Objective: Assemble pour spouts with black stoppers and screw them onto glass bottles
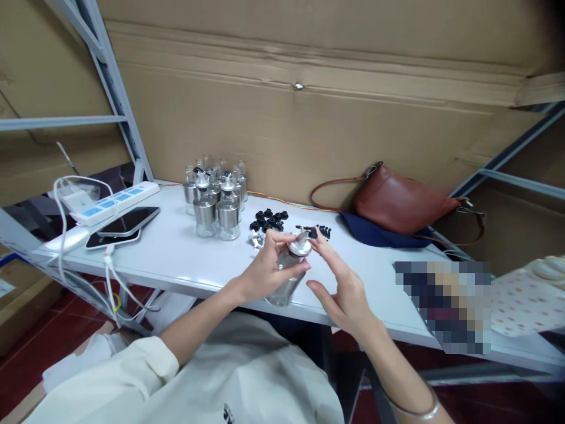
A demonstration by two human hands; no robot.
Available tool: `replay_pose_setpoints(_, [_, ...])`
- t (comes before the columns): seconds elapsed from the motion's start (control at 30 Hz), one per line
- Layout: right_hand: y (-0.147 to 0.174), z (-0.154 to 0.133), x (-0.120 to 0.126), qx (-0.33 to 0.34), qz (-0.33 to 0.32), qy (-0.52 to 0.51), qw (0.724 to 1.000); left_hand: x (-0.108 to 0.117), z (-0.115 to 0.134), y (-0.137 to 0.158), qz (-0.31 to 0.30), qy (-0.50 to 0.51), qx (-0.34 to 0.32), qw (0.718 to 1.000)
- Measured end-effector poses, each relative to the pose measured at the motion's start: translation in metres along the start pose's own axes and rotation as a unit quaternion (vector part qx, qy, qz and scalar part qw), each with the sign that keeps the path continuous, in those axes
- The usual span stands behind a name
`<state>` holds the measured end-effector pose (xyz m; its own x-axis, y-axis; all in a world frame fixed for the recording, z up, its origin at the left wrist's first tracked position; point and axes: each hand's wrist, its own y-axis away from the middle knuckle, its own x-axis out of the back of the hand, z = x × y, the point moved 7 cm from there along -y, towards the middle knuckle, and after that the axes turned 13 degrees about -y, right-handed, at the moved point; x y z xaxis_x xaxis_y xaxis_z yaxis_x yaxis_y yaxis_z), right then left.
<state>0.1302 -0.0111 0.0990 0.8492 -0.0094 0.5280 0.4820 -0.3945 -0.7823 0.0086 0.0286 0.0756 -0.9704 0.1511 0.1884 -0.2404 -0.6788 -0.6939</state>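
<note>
Wrapped around the neck of a glass bottle (286,290) with a metal band, my left hand (265,266) holds it slightly tilted at the table's front edge. A silver pourer cap (301,246) with a black spout tip sits on the bottle. My right hand (346,291) is open, thumb apart, with its fingertips beside the spout; whether they touch it I cannot tell. Just beyond lie a pile of black stoppers (268,220), some small black pieces (325,231) and a few silver parts (255,239).
Two capped bottles (228,215) stand before several uncapped ones on the white table (176,259). At left are a power strip (117,203), phones (128,222) and white cables. A brown handbag (397,200) rests on dark blue cloth (375,232) at right. Cardboard (265,129) walls the back.
</note>
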Motion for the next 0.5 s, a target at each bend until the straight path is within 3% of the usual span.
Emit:
replay_pose_setpoints(0.1, [0.023,0.003,-0.012,-0.014,0.009,-0.006,1.0,0.027,0.009,-0.001,0.052,-0.042,0.015,0.998])
replay_pose_setpoints(0.2, [0.051,0.006,-0.044,-0.025,-0.116,0.095,0.988,0.075,0.021,-0.004,0.155,-0.103,0.011,0.983])
replay_pose_setpoints(0.3, [0.075,0.009,-0.068,-0.019,-0.214,0.18,0.96,0.135,0.03,-0.003,0.282,-0.189,-0.003,0.941])
replay_pose_setpoints(0.4, [0.086,0.013,-0.077,-0.007,-0.225,0.223,0.949,0.189,0.023,0.003,0.368,-0.277,0.006,0.888])
replay_pose_setpoints(0.5, [0.087,0.016,-0.077,0.005,-0.217,0.239,0.946,0.227,0.004,0.009,0.397,-0.341,0.032,0.851])
